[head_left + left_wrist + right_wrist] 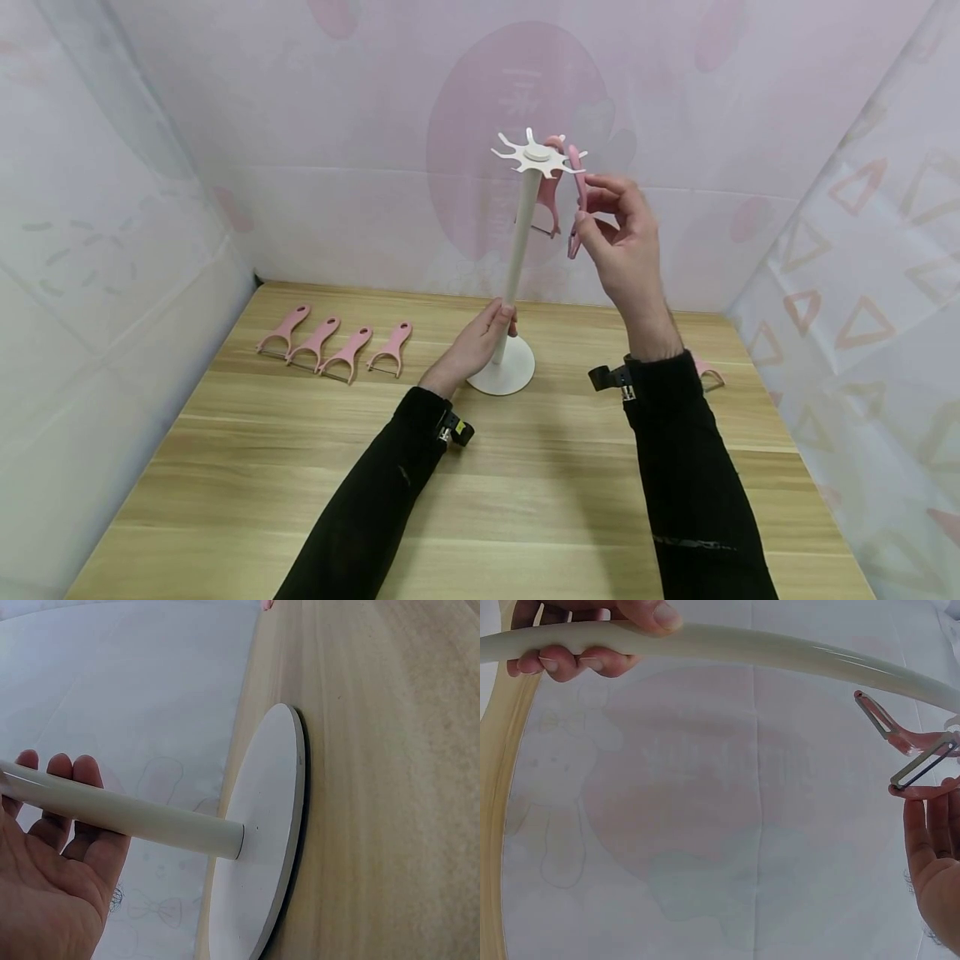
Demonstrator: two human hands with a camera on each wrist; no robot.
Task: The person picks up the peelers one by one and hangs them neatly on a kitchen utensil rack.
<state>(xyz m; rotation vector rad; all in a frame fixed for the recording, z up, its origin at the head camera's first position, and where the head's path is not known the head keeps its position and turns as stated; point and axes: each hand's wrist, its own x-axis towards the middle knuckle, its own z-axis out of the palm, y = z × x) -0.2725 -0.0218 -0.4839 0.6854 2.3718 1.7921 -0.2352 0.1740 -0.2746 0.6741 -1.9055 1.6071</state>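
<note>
A white stand with a round base (517, 379), a slim pole (519, 246) and a ring of hooks (537, 153) stands upright on the table. My left hand (472, 346) holds the pole low down, just above the base; in the left wrist view its fingers (88, 771) wrap around behind it. Up at the hooks, my right hand (630, 242) pinches a pink peeler (581, 193) between thumb and fingers, its handle top right at a hook on the right side. Another pink peeler (550, 196) hangs from the hooks, partly behind the pole.
Several pink peelers (348, 353) lie on the left of the wooden table (480, 517). One more peeler (708, 372) shows at the right, partly hidden behind my right sleeve. Printed cloth walls (337, 225) enclose the back and sides.
</note>
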